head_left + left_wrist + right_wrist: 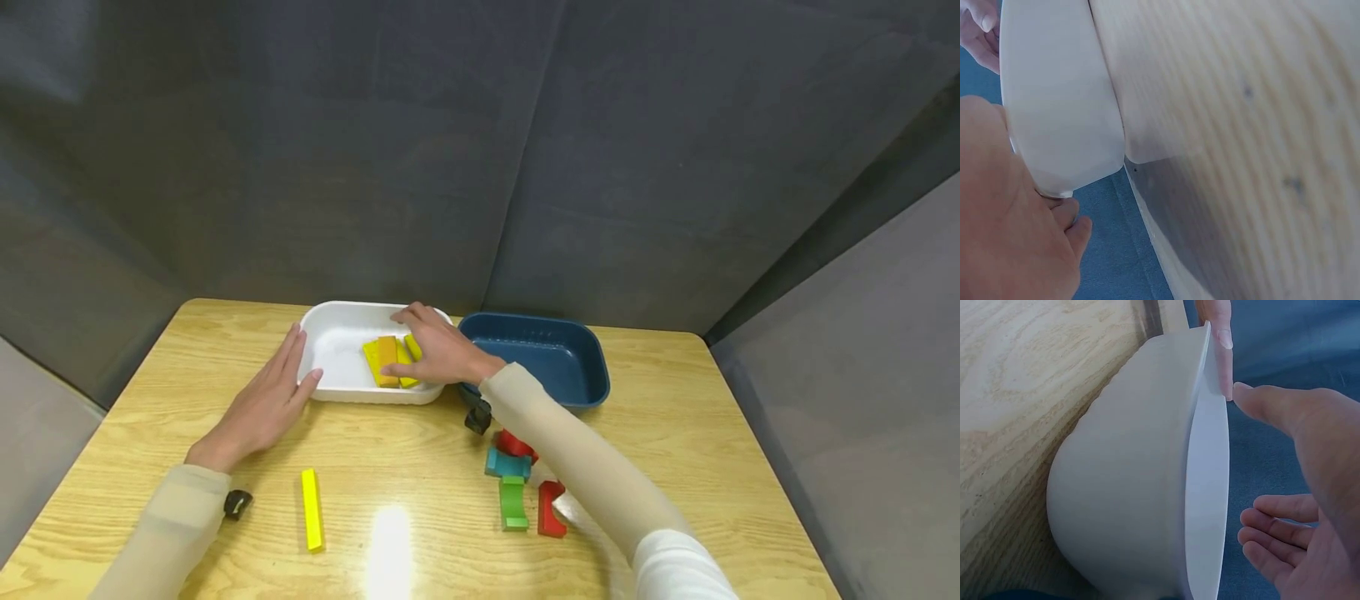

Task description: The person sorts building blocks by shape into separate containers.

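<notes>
A white tray (375, 396) stands near the table's back edge. Inside it, toward the right, an orange block (387, 354) lies with several yellow blocks (371, 353). My left hand (258, 408) rests against the tray's left side, its fingers straight along the wall. Over the right part of the tray, my right hand (444, 350) spreads its thumb and fingers above the blocks. The right wrist view shows that hand's fingers (1279, 528) apart and nothing held between them; the tray's wall (1129, 469) hides the blocks there.
A dark blue tray (588, 375) sits just right of the white one. Nearer lie a yellow bar (312, 510), a teal block (508, 463), a green arched block (513, 503) and two red blocks (550, 510), beside my right sleeve. Dark cloth (360, 150) hangs behind the table.
</notes>
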### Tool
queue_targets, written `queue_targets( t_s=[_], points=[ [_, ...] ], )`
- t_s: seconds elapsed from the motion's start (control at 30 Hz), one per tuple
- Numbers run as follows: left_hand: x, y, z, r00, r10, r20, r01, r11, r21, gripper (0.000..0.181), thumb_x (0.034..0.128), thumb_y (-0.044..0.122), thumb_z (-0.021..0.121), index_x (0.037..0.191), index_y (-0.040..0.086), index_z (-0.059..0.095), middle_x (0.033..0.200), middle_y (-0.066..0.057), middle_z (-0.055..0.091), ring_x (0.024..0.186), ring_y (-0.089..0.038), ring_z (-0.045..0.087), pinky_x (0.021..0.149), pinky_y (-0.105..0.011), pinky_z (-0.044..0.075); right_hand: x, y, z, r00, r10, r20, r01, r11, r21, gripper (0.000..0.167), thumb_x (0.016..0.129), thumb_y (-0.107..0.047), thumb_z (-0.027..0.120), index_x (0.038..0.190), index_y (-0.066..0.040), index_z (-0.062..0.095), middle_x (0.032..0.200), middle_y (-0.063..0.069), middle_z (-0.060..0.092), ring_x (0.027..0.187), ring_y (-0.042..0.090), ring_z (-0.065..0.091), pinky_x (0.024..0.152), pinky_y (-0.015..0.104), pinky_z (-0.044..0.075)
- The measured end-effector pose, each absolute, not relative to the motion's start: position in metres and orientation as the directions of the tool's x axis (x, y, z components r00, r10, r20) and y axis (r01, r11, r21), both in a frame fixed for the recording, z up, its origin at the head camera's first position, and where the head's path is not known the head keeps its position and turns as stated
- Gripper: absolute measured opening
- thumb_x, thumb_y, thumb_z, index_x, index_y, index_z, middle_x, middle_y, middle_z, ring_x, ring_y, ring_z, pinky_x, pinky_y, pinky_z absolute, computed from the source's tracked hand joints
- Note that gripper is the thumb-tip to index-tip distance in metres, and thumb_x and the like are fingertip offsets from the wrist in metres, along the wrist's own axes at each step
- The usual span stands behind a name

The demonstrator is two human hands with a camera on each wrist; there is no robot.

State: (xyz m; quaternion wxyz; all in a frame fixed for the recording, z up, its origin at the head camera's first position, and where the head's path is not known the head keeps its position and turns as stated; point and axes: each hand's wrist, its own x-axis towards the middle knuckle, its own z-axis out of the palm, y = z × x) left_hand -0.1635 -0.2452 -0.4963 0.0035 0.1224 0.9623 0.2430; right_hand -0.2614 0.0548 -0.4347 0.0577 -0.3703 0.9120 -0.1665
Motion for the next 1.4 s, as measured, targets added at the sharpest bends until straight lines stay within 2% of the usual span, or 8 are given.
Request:
queue_targets(
  t_s=[0.23, 0.47, 0.67, 0.8, 0.93, 1.07, 1.4],
  points=[
    [-0.163, -0.245, -0.493, -0.971, 0.235, 0.047, 0.229, 0.851, 0.472, 0.081, 0.1162, 0.052, 0.031, 0.171, 0.007, -0.007, 0.179, -0.005, -0.019, 0.165, -0.044, 0.005, 0.127, -0.068, 0.018, -0.255, 0.058, -0.432, -0.718, -0.696, 0.03, -0.658, 0.663, -0.357, 0.091, 0.093, -0.061, 0.077, 0.161, -0.009, 0.046, 0.155, 0.009, 0.047, 0.137, 0.026, 0.047, 0.116, 0.041, 0.047],
    [-0.163, -0.244, -0.494, -0.972, 0.232, 0.044, 0.225, 0.852, 0.472, 0.081, 0.1162, 0.051, 0.031, 0.171, 0.007, -0.007, 0.179, -0.006, -0.02, 0.164, -0.045, 0.007, 0.127, -0.069, 0.019, -0.246, 0.06, -0.428, -0.704, -0.709, 0.039, -0.667, 0.641, -0.379, 0.088, 0.093, -0.057, 0.078, 0.16, -0.009, 0.047, 0.165, 0.01, 0.041, 0.149, 0.029, 0.04, 0.123, 0.045, 0.042],
    [-0.164, -0.244, -0.495, -0.972, 0.23, 0.047, 0.225, 0.855, 0.468, 0.081, 0.1161, 0.052, 0.032, 0.172, 0.007, -0.007, 0.179, -0.005, -0.02, 0.165, -0.043, 0.005, 0.127, -0.069, 0.019, -0.236, 0.063, -0.428, -0.693, -0.717, 0.076, -0.682, 0.617, -0.392, 0.085, 0.093, -0.055, 0.079, 0.159, -0.011, 0.048, 0.162, 0.007, 0.043, 0.147, 0.025, 0.042, 0.121, 0.041, 0.044],
    [-0.164, -0.244, -0.494, -0.972, 0.23, 0.042, 0.222, 0.855, 0.468, 0.081, 0.116, 0.052, 0.031, 0.171, 0.007, -0.007, 0.179, -0.005, -0.02, 0.165, -0.044, 0.005, 0.127, -0.068, 0.019, -0.228, 0.064, -0.428, -0.671, -0.736, 0.093, -0.704, 0.592, -0.393, 0.083, 0.094, -0.054, 0.079, 0.158, -0.011, 0.048, 0.159, 0.005, 0.045, 0.142, 0.022, 0.045, 0.119, 0.037, 0.046],
    [-0.163, -0.244, -0.493, -0.973, 0.229, 0.039, 0.22, 0.855, 0.469, 0.081, 0.1161, 0.052, 0.032, 0.171, 0.007, -0.007, 0.179, -0.007, -0.019, 0.165, -0.043, 0.005, 0.127, -0.068, 0.019, -0.218, 0.065, -0.427, -0.644, -0.756, 0.115, -0.72, 0.549, -0.425, 0.083, 0.095, -0.053, 0.078, 0.16, -0.014, 0.047, 0.159, 0.003, 0.047, 0.141, 0.019, 0.047, 0.119, 0.038, 0.046],
    [-0.164, -0.244, -0.492, -0.973, 0.227, 0.042, 0.22, 0.854, 0.471, 0.081, 0.1161, 0.052, 0.032, 0.171, 0.006, -0.007, 0.179, -0.008, -0.018, 0.165, -0.043, 0.004, 0.128, -0.068, 0.017, -0.207, 0.065, -0.426, -0.614, -0.778, 0.135, -0.741, 0.51, -0.436, 0.084, 0.094, -0.054, 0.079, 0.161, -0.016, 0.045, 0.16, 0.0, 0.048, 0.142, 0.018, 0.047, 0.12, 0.038, 0.045],
    [-0.165, -0.243, -0.494, -0.972, 0.23, 0.049, 0.225, 0.852, 0.472, 0.081, 0.1162, 0.051, 0.033, 0.172, 0.006, -0.006, 0.179, -0.005, -0.019, 0.164, -0.044, 0.006, 0.127, -0.069, 0.019, -0.18, 0.06, -0.432, -0.549, -0.828, 0.117, -0.765, 0.441, -0.469, 0.087, 0.095, -0.056, 0.078, 0.163, -0.014, 0.042, 0.164, 0.0, 0.046, 0.148, 0.018, 0.044, 0.123, 0.037, 0.041]
  ],
)
